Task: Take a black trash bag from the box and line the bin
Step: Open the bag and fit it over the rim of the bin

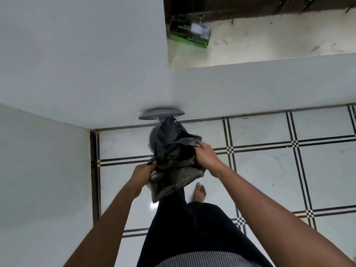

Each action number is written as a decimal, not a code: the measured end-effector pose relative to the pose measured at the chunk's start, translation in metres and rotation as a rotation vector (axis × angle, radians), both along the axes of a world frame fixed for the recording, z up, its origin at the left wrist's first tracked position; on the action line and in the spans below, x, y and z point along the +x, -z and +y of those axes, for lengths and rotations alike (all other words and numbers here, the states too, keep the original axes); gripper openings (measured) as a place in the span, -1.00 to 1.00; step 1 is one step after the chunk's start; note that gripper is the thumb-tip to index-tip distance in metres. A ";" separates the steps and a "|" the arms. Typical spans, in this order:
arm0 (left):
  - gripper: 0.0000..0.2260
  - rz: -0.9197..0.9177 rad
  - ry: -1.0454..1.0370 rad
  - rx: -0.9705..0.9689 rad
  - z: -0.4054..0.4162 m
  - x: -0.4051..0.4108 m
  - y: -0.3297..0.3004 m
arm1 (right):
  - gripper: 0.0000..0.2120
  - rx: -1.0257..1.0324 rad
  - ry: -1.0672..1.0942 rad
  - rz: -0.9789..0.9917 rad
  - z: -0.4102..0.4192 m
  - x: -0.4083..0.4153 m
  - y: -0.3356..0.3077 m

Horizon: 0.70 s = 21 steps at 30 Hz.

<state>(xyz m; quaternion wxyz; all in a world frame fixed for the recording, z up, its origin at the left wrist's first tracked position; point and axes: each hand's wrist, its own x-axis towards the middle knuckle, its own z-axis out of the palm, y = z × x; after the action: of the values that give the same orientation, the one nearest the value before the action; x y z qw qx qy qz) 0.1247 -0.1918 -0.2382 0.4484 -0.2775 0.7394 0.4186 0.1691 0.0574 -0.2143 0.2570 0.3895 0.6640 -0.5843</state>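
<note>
While I look down from the head camera, both of my hands hold a crumpled black trash bag (174, 162) in the air above a white tiled floor (269, 166). My left hand (142, 173) pinches one edge of the bag in a closed grip; my right hand (205, 155) is closed on the opposite edge, so the film bunches and sags between them. Beyond the bag, against a pale low wall (250, 85), stands a grey bin (154, 137) with its round lid (160, 113) tipped up; motion blur there means I cannot say for sure whether the bag's far end touches the rim. A green box of bags (189, 31) lies well apart on a dusty ledge past the wall.

I judge the bag very light, limp and slippery, with thin film that clings to itself and could tear if yanked. The best hold is the open mouth's hem, pinched at two opposite points and spread wide before lowering it over the bin's rim.
</note>
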 end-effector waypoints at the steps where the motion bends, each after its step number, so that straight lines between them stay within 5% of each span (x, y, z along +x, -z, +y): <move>1: -0.75 -0.020 -0.002 -0.009 0.002 -0.001 0.010 | -0.66 0.009 -0.020 -0.012 -0.002 -0.004 0.011; 11: -0.69 -0.155 -0.150 -0.059 -0.001 -0.017 0.117 | -0.62 0.011 -0.020 -0.077 -0.015 -0.046 0.111; 21: -0.74 -0.197 -0.075 -0.177 -0.019 -0.051 0.241 | -0.68 0.043 -0.155 -0.111 -0.032 -0.079 0.236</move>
<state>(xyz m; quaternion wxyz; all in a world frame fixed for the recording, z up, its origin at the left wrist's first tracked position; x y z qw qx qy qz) 0.0740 -0.2110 -0.4794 0.4769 -0.3832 0.7148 0.3388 0.0906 0.0258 -0.4502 0.3295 0.3742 0.6891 -0.5258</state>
